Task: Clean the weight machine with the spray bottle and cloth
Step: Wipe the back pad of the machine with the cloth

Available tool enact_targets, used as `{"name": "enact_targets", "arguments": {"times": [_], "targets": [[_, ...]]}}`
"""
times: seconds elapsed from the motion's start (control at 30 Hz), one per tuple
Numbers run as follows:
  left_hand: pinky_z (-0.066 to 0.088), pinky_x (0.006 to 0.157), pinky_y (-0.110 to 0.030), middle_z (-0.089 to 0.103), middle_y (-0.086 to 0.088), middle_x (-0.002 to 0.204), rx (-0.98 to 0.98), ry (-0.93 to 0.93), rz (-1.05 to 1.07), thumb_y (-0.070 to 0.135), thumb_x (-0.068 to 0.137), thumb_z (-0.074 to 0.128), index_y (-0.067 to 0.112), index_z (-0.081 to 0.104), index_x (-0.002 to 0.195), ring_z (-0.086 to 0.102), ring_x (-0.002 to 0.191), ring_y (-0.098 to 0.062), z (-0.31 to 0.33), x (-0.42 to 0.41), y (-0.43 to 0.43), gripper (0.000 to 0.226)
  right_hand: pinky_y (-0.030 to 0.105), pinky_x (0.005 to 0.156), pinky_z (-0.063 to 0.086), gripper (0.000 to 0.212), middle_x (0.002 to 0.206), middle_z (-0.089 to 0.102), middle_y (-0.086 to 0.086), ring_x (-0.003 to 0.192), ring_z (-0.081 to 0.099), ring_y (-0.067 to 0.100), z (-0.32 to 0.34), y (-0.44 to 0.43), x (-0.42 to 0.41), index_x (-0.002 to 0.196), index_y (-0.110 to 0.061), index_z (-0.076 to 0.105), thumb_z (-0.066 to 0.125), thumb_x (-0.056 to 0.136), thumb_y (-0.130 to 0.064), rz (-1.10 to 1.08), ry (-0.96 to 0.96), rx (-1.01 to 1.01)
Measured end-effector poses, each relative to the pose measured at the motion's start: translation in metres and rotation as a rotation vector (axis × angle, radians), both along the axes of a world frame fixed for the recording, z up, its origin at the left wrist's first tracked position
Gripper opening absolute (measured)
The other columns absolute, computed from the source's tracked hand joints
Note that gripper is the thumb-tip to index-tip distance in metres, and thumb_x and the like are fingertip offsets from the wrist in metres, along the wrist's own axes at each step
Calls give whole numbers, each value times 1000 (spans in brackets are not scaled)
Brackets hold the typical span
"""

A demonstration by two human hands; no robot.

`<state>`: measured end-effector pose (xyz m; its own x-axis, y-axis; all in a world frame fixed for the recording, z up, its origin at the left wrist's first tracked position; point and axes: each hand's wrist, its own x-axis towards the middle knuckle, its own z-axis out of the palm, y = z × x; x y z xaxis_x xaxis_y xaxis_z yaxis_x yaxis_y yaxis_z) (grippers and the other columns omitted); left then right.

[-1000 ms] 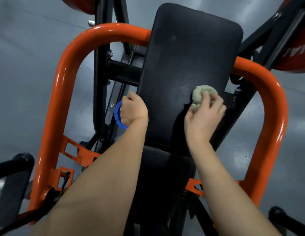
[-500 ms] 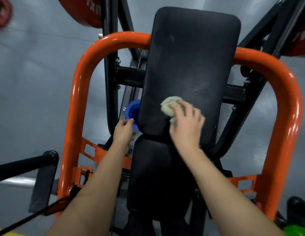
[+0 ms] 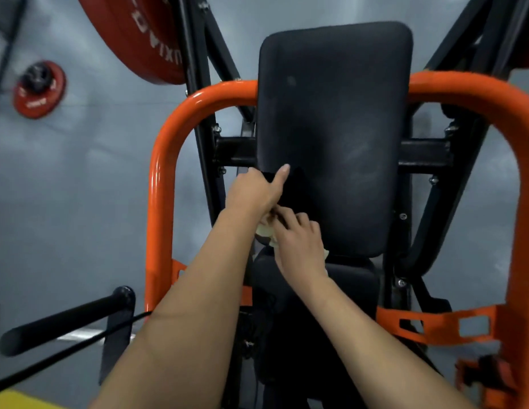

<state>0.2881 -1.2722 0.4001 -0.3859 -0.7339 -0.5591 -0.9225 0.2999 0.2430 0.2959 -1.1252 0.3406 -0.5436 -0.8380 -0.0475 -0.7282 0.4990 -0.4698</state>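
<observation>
The weight machine has a black back pad [image 3: 334, 113], a black seat pad [image 3: 349, 278] below it and an orange tube frame [image 3: 161, 178] around both. My left hand [image 3: 254, 193] is at the pad's left edge, closed around a dark object that looks like the spray bottle [image 3: 269, 176], with the index finger stretched up along the pad. Most of the bottle is hidden by the hand. Just below, my right hand [image 3: 298, 246] presses a pale green cloth [image 3: 264, 230] on the pad's lower left corner. The two hands touch.
A large red weight plate [image 3: 133, 33] hangs at the upper left, and a small red plate [image 3: 39, 90] lies on the grey floor. A black handle bar [image 3: 65, 320] sticks out at the lower left. Black struts cross behind the pad.
My right hand has wiped the cloth from the pad's right side down to its lower left corner. My left hand has come up onto the pad's edge, and the bottle's blue part is now hidden.
</observation>
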Motion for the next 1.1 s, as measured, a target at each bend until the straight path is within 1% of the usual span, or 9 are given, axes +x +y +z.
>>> {"name": "enact_targets", "arguments": {"times": [0.03,0.1,0.23,0.3,0.43,0.6,0.7,0.83,1.1], "targets": [[42,63,-32,65,-8,94,-24,-50,-59,78,91,44,6,58,100,56,77,-21,4,-7,-4,74,41,75,46,55,128,61,1,95,58,28,3,6,-8,117,-21,69,83,65,-12,-54,-3,-7],[41,62,-33,53,-3,76,-58,-167,-175,81,84,54,10,50,83,53,72,-21,12,-22,-4,71,43,75,45,60,127,59,1,95,57,31,5,24,-26,121,-25,67,82,64,-13,-201,-15,-4],[44,71,-35,60,-7,89,-80,-354,-362,85,80,51,9,55,90,65,99,-30,13,-49,-5,77,50,84,46,67,127,51,6,105,52,34,4,74,-70,125,-23,64,80,64,-2,-517,-25,-55],[46,72,-35,65,-8,99,-19,-414,-398,84,80,52,7,59,97,65,101,-30,13,-58,-12,79,54,94,45,65,128,49,10,113,51,36,1,85,-79,128,-20,63,77,68,1,-575,-48,-65],[46,79,-36,66,-10,114,43,-436,-375,82,78,60,8,62,114,63,107,-30,13,-63,-23,83,52,89,48,63,121,50,17,103,51,39,-5,74,-61,124,-13,64,80,65,3,-454,-20,-123],[45,74,-36,59,-7,94,-6,-415,-413,83,79,56,9,57,95,60,94,-28,8,-59,-20,76,48,72,45,57,115,54,16,89,51,38,-8,38,-80,115,-13,66,84,63,-2,-355,82,-139],[43,76,-36,55,-7,96,11,-424,-428,82,82,55,10,60,100,62,109,-30,10,-63,-21,74,49,81,42,50,120,52,16,98,50,39,11,-11,-142,121,-18,63,75,73,-10,-475,112,-216],[45,77,-36,66,-8,115,34,-443,-429,81,82,56,10,63,110,62,110,-29,12,-65,-22,77,49,91,41,40,125,51,15,110,48,41,36,-62,-205,121,-21,61,69,82,-18,-560,158,-181],[42,78,-36,67,-10,120,6,-406,-419,82,80,58,10,64,120,63,113,-30,4,-61,-22,83,52,83,42,56,127,52,17,101,49,41,-4,-9,-145,129,-17,63,73,74,-12,-388,256,-253]]}}
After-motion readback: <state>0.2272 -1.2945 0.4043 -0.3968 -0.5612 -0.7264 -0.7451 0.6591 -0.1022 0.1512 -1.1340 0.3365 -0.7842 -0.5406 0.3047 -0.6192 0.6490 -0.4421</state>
